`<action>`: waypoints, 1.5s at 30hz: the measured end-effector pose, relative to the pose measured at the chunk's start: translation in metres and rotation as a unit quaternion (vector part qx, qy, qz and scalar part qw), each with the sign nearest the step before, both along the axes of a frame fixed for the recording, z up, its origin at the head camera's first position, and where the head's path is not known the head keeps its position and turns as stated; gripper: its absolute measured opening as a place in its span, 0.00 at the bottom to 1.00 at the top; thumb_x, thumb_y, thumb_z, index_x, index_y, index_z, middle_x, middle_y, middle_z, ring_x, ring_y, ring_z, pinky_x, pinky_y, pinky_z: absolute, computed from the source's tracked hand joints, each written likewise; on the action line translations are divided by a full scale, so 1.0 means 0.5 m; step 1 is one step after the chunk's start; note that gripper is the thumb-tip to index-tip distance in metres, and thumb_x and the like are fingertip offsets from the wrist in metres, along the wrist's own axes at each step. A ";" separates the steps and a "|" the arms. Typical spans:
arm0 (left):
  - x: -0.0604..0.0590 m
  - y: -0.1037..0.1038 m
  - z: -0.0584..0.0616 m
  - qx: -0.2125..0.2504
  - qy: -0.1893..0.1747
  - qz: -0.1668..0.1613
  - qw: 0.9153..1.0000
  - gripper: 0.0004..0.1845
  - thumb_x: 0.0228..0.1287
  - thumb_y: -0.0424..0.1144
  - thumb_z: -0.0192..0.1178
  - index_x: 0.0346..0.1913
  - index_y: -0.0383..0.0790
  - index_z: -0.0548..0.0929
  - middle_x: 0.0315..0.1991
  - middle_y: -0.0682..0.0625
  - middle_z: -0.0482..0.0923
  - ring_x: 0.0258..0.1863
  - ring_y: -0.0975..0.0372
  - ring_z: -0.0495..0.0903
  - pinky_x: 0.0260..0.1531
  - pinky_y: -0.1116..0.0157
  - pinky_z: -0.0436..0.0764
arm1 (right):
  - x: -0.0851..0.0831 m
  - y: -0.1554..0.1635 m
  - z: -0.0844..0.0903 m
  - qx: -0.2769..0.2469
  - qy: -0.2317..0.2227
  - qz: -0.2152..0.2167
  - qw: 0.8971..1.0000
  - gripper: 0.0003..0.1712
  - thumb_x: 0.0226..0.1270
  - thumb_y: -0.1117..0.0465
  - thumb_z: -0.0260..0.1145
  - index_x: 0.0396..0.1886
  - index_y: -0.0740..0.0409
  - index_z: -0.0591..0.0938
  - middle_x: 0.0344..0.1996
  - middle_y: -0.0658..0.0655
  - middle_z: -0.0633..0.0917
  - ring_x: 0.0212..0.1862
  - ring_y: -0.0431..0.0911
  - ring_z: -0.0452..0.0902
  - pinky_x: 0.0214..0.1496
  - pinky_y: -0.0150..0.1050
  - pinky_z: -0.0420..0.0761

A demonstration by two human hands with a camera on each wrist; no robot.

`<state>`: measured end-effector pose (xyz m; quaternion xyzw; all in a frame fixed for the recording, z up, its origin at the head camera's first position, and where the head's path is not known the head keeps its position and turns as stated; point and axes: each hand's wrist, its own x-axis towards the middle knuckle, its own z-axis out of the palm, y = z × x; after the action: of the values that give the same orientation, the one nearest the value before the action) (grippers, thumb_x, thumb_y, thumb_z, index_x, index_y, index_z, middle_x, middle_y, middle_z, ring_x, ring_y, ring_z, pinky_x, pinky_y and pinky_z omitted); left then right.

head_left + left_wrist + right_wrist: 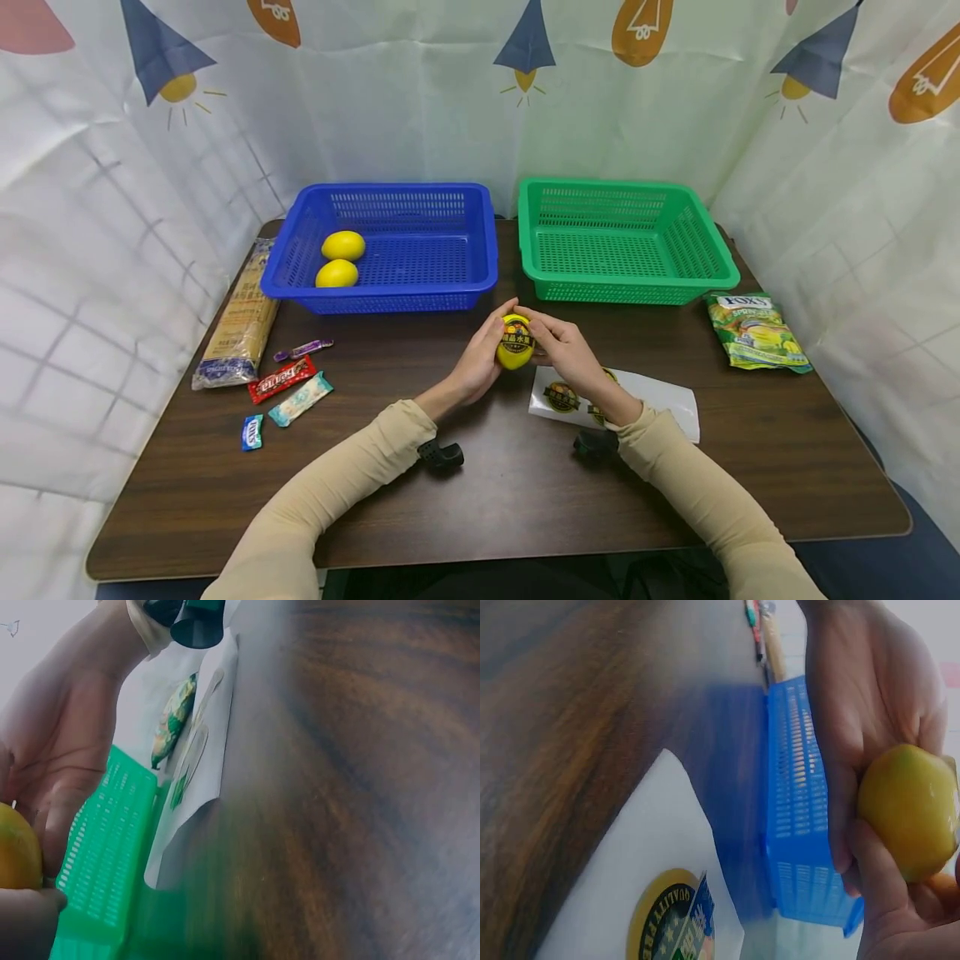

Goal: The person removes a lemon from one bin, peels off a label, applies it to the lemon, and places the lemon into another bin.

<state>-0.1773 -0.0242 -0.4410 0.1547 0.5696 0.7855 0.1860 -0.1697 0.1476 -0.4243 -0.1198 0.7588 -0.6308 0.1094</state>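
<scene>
Lemon (514, 343): yellow, with a dark round sticker on its front; held above the worktop (510, 492) just in front of the gap between the two baskets.
Left hand (474, 362): fingers curled round the lemon's left side.
Right hand (564, 350): fingertips pinching at its top right, by the sticker.
Handling: probably light, firm, smooth-skinned and apt to roll; best cupped round the belly.
Sheet (660, 398): white sticker sheet, flat under the right wrist.
Blue basket (420, 293): two lemons at its left end.
Green basket (622, 287): nothing in it.
Room: open dark wood toward the near edge; noodles and sweets left, a candy bag right.
</scene>
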 end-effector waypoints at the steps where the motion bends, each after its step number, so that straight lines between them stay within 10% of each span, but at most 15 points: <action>1: 0.001 0.001 0.000 -0.006 0.000 0.002 1.000 0.27 0.83 0.45 0.29 0.80 0.45 0.49 0.76 0.40 0.53 0.62 0.61 0.65 0.55 0.72 0.72 | 0.001 0.000 0.001 0.009 0.001 -0.005 1.000 0.31 0.80 0.44 0.49 0.75 0.52 0.66 0.72 0.62 0.70 0.64 0.53 0.75 0.51 0.47 0.87; 13: 0.014 0.004 -0.007 -0.168 0.022 0.042 0.985 0.26 0.79 0.50 0.47 0.74 0.48 0.66 0.74 0.45 0.67 0.72 0.52 0.68 0.73 0.50 0.67 | 0.006 0.019 0.009 0.179 -0.005 -0.046 0.983 0.42 0.55 0.36 0.73 0.68 0.45 0.74 0.59 0.54 0.83 0.55 0.50 0.83 0.48 0.38 0.84; 25: -0.043 0.027 0.011 -0.076 -0.017 0.053 0.996 0.26 0.82 0.45 0.39 0.72 0.32 0.65 0.71 0.34 0.67 0.69 0.44 0.71 0.72 0.51 0.69 | -0.045 0.072 0.114 0.229 0.099 -0.059 0.967 0.34 0.60 0.45 0.72 0.64 0.52 0.78 0.49 0.57 0.86 0.42 0.47 0.84 0.38 0.33 0.82; 35: -0.108 0.069 0.034 -0.080 -0.027 0.072 0.994 0.28 0.80 0.44 0.45 0.73 0.29 0.60 0.69 0.33 0.68 0.69 0.47 0.72 0.72 0.56 0.70 | -0.187 0.130 0.276 0.228 0.120 -0.112 0.960 0.36 0.64 0.43 0.67 0.69 0.51 0.74 0.59 0.59 0.80 0.50 0.44 0.77 0.44 0.29 0.79; 45: -0.135 0.112 0.023 -0.086 -0.042 0.109 0.989 0.24 0.79 0.50 0.46 0.61 0.31 0.67 0.62 0.31 0.76 0.62 0.46 0.79 0.65 0.60 0.78 | -0.348 0.164 0.274 0.225 0.014 -0.150 0.963 0.40 0.66 0.41 0.64 0.72 0.54 0.70 0.61 0.57 0.75 0.49 0.41 0.75 0.45 0.28 0.82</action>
<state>-0.2448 0.0319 -0.4295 0.0422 0.6402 0.7549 0.1360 -0.3437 0.2297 -0.2875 0.0144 0.8917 -0.4515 0.0274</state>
